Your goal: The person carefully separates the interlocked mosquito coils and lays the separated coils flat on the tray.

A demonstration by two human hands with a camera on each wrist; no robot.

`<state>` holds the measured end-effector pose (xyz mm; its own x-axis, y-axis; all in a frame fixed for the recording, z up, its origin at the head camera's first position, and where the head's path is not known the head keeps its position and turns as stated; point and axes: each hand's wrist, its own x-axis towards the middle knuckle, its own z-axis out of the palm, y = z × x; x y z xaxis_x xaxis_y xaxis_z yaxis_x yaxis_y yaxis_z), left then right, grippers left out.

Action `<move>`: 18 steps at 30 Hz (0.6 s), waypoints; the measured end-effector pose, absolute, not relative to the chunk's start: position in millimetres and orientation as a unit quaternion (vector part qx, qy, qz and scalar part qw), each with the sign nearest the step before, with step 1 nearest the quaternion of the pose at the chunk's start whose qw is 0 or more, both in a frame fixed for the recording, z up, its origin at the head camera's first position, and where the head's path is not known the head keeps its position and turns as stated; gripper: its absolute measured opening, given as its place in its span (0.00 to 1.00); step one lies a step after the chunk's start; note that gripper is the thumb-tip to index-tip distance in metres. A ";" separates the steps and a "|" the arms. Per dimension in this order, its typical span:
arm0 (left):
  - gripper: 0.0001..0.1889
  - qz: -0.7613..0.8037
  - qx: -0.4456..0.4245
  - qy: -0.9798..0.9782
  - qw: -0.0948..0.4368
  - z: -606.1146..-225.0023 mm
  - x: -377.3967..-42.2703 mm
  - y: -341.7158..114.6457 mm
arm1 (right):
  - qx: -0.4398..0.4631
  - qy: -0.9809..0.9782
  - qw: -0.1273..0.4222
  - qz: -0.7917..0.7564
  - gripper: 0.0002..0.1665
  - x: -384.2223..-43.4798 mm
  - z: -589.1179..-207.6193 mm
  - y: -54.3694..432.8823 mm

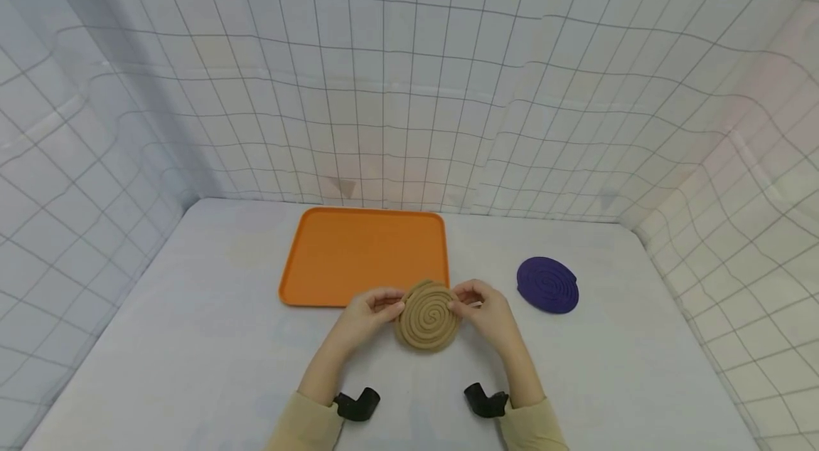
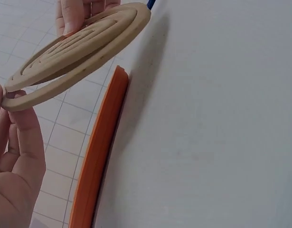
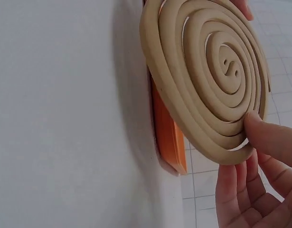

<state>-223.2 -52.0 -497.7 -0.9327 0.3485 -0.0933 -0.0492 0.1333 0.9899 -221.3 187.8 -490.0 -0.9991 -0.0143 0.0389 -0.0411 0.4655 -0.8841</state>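
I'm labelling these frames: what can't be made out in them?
Head view: the orange tray has its near right corner hidden behind the tan spiral coaster and right hand.
Left wrist view: a blue sliver is cut off by the top edge; unclear what it is.
Right wrist view: most of the left hand is cut off above or behind the coaster.

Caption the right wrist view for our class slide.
Right hand pinches a tan spiral mat by its edge, an orange tray behind.

Free far-side gap between tray point(image 1: 367, 252) and purple coil point(image 1: 547, 285).
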 end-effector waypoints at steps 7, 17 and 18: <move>0.16 0.644 0.062 0.751 0.133 -496.3 -222.3 -46.8 | 0.036 -0.863 0.017 0.504 0.10 -220.4 -488.9 180.8; 0.21 0.657 0.067 0.743 0.109 -497.6 -221.3 -40.6 | 0.033 -0.853 -0.044 0.518 0.11 -221.6 -492.9 176.2; 0.21 0.656 0.068 0.744 0.107 -497.8 -220.9 -40.9 | 0.033 -0.853 -0.042 0.520 0.11 -221.3 -493.0 176.1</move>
<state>-220.9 -40.9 -497.8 -0.9680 0.2412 -0.0692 -0.0383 0.1306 0.9907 -221.3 176.1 -493.0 -0.9943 -0.0994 -0.0376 -0.0121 0.4575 -0.8891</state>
